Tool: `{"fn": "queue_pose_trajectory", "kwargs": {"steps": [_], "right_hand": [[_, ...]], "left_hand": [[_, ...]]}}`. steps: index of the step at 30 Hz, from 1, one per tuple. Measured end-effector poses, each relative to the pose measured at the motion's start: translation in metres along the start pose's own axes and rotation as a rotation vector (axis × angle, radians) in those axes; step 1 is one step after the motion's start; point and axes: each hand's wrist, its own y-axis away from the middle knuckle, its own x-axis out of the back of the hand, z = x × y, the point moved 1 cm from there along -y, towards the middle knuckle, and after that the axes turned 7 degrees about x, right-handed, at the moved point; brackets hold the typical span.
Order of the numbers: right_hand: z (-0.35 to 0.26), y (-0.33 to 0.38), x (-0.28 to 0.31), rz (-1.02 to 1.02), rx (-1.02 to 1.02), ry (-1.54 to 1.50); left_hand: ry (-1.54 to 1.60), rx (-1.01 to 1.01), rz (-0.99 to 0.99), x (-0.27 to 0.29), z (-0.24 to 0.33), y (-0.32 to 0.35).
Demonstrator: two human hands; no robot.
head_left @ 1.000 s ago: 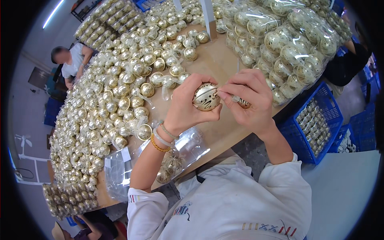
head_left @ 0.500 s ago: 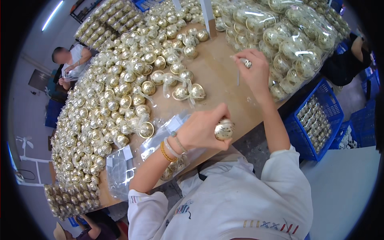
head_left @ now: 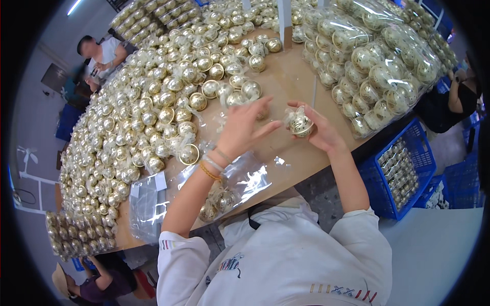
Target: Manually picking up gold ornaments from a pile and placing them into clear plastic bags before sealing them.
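Observation:
My right hand (head_left: 322,133) is closed around a gold openwork ball ornament (head_left: 300,125) with pale sheer ribbon at its top. My left hand (head_left: 244,125) reaches over the table with its fingers spread. Beyond its fingers, another gold ball (head_left: 263,111) shows in part; whether the fingers touch it I cannot tell. Just past my left hand, a few more gold ball ornaments (head_left: 251,90) with ribbons lie at the edge of the big heap (head_left: 153,102). Under my left forearm, clear plastic bags (head_left: 250,176) are spread, with gold balls (head_left: 223,200) at the near table edge.
Bagged gold balls (head_left: 372,71) are stacked at the right of the brown table (head_left: 286,158). A blue crate (head_left: 423,153) with filled packs stands beyond the right edge. A white post (head_left: 284,23) rises at the back. Other people work at far left, lower left and right.
The gold ball in my left hand is gone from it, and its fingers have spread, moving away from me. My right hand has come nearer and now holds a gold ball.

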Motion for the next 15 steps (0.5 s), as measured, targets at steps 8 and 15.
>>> {"fn": "queue_pose_trajectory", "kwargs": {"steps": [8, 15], "right_hand": [[-0.005, 0.03, -0.021, -0.203, 0.113, 0.339], [0.019, 0.036, -0.031, -0.225, 0.087, -0.009]], "left_hand": [[0.612, 0.298, -0.164, 0.034, 0.01, 0.014], [0.76, 0.431, 0.365, 0.022, -0.016, 0.031]]}}
